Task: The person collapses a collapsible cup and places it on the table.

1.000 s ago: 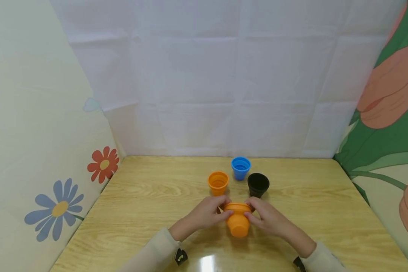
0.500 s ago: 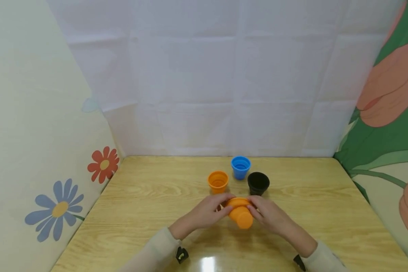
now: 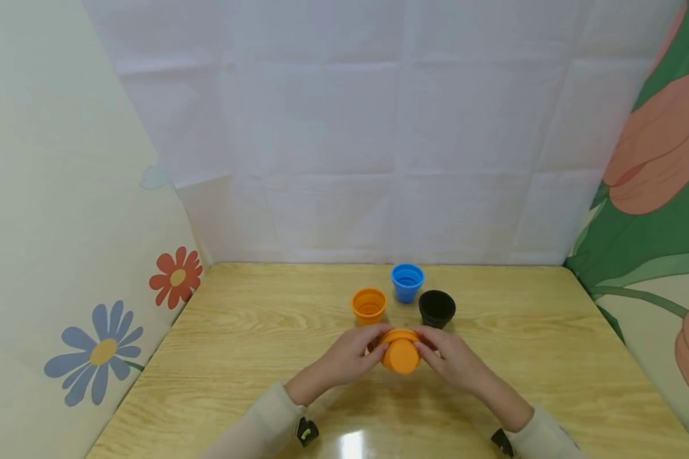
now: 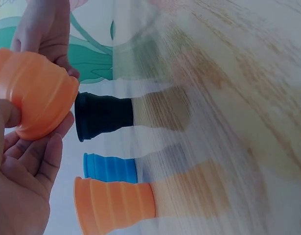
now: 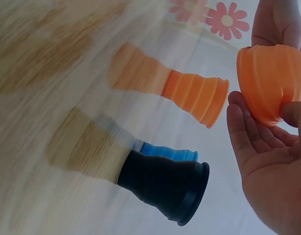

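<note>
Both hands hold an orange collapsible cup [image 3: 404,357] above the table, its base facing the head camera. My left hand [image 3: 347,358] pinches the cup's left side, thumb on the wall and fingers at the rim. On the other side my right hand [image 3: 458,362] grips it the same way. In the left wrist view the ridged wall of the held cup [image 4: 35,93] shows between the fingers. The right wrist view shows the thumb pressing a dent into that cup [image 5: 267,83]. The inside of the cup is hidden.
Beyond the hands, a second orange cup [image 3: 369,306], a blue cup [image 3: 407,283] and a black cup [image 3: 437,308] stand upright on the wooden table [image 3: 252,319]. A white cloth [image 3: 344,159] hangs behind the table, with flowered cloths at both sides.
The held orange cup has tipped so its base turns from downward toward the head camera, and it looks shorter. Both hands have shifted slightly away from the person. The standing cups stay put.
</note>
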Demonstrator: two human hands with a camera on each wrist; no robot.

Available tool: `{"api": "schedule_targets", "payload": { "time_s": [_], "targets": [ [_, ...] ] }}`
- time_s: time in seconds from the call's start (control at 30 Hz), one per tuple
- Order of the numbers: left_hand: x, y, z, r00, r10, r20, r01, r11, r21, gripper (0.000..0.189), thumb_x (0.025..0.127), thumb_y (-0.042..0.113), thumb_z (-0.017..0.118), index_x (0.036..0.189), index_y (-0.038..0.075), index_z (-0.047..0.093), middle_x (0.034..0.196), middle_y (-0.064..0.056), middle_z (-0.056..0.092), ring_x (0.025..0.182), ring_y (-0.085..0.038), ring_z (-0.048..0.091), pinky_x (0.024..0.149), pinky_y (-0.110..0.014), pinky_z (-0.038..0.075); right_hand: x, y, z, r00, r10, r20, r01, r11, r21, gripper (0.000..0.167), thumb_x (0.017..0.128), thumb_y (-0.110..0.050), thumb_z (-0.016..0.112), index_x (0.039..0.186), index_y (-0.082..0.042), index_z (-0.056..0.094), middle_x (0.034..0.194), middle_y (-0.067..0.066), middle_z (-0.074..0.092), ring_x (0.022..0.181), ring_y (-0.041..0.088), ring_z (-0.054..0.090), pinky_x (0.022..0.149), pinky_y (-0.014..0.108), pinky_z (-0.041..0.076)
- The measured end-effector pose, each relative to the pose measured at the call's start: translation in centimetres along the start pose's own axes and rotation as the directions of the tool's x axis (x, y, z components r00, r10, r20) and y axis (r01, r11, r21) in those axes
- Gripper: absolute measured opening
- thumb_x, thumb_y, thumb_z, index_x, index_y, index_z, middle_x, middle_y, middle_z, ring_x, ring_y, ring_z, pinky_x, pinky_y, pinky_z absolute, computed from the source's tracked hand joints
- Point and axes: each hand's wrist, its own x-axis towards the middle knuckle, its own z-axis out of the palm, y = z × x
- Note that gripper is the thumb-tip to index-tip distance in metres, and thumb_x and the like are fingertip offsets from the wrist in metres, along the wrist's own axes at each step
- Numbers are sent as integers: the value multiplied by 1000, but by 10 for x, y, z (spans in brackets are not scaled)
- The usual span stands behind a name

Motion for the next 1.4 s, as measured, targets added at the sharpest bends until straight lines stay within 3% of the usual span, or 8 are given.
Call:
{"api": "schedule_targets", "payload": {
  "time_s": [0.1, 0.3, 0.5, 0.67, 0.83, 0.97, 1.13, 1.4],
  "targets": [
    [0, 1, 0, 999, -1, -45, 2, 1000, 23, 28, 103, 12, 58, 130, 5, 61, 103, -2, 69, 80, -7, 56, 71, -21, 52, 2, 0, -2, 999, 23, 42, -28, 994, 107, 32, 105, -16, 56, 134, -2, 59, 121, 12, 69, 101, 18, 69, 85, 26, 58],
    [0, 1, 2, 997, -12, -77, 15, 999, 43, 28, 104, 11, 57, 130, 2, 60, 113, -8, 71, 89, -13, 64, 77, -25, 56, 3, 6, -4, 992, 47, 115, -71, 974, 214, 43, 101, -13, 63, 140, 2, 52, 127, 16, 65, 108, 21, 67, 92, 25, 56],
    [-1, 1, 4, 997, -67, -32, 65, 995, -71, 29, 105, 11, 55, 132, 3, 58, 114, -7, 69, 92, -12, 64, 80, -23, 56, 2, 12, -2, 991, 56, 121, -89, 953, 290, 37, 101, -12, 63, 135, 0, 55, 126, 15, 64, 107, 19, 64, 91, 23, 55],
    [0, 0, 4, 997, -72, 22, 74, 982, -172, 37, 106, 12, 52, 142, 4, 50, 125, -9, 65, 96, -13, 64, 83, -24, 56, 2, 14, -1, 998, 9, 67, -24, 974, 224, 30, 100, -8, 63, 129, -1, 59, 123, 14, 64, 103, 16, 64, 89, 23, 56],
    [1, 0, 2, 996, -76, 53, 86, 975, -205, 35, 108, 15, 50, 141, 7, 52, 130, -6, 63, 104, -16, 63, 87, -25, 55, 3, 12, -2, 999, -47, 18, 44, 992, 117, 31, 101, -10, 62, 130, -1, 63, 111, 7, 67, 94, 11, 64, 83, 26, 58],
    [2, -1, -1, 993, -93, 70, 105, 973, -204, 30, 109, 19, 48, 135, 9, 57, 123, -4, 66, 101, -14, 64, 85, -25, 56, 6, 10, -3, 998, -48, 33, 45, 997, 69, 34, 101, -10, 62, 134, -2, 63, 106, 2, 69, 87, 6, 61, 78, 24, 57],
    [6, -2, -3, 988, -121, 93, 138, 968, -210, 28, 109, 23, 47, 130, 9, 60, 108, -2, 69, 90, -9, 64, 78, -24, 57, 9, 7, -3, 997, -57, 50, 55, 997, 49, 33, 99, -3, 62, 132, -1, 65, 111, 6, 72, 81, 4, 58, 72, 22, 56],
    [9, -2, 0, 981, -124, 147, 162, 946, -282, 27, 109, 21, 48, 128, 8, 61, 113, -6, 68, 86, -7, 65, 74, -25, 59, 10, 3, -1, 999, -19, 40, 16, 998, 53, 31, 100, -5, 62, 130, -5, 67, 104, 2, 72, 78, 4, 56, 68, 22, 54]
  ]
}}
